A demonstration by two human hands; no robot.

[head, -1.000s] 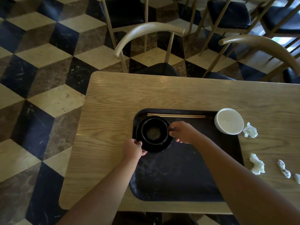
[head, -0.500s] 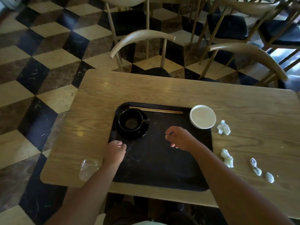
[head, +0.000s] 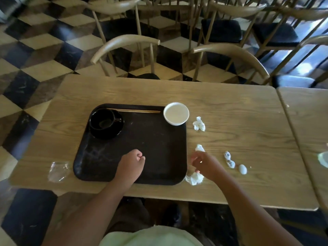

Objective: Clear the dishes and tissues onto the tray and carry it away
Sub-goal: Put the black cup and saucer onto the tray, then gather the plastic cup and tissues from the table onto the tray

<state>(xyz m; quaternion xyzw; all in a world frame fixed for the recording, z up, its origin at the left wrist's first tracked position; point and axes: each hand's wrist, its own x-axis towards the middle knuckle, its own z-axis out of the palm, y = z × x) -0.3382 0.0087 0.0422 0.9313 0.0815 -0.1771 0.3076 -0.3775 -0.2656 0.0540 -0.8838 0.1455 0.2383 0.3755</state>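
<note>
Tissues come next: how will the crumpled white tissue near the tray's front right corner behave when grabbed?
The crumpled white tissue probably weighs almost nothing and squashes, judging by its loose folds. It likely won't roll, though a push may just drag it along the wooden table.

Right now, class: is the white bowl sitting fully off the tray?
No. The white bowl rests on the black tray's far right corner.

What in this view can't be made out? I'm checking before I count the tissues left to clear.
- Right hand, head view: motion blur hides whether the fingers grip the tissue beside them.
- Crumpled tissue at the tray corner: partly covered by that hand.
- Pale object at the right edge: cut off, unidentifiable.
- Black cup: contents too dark.
- Left hand: fisted; anything inside is hidden.
</note>
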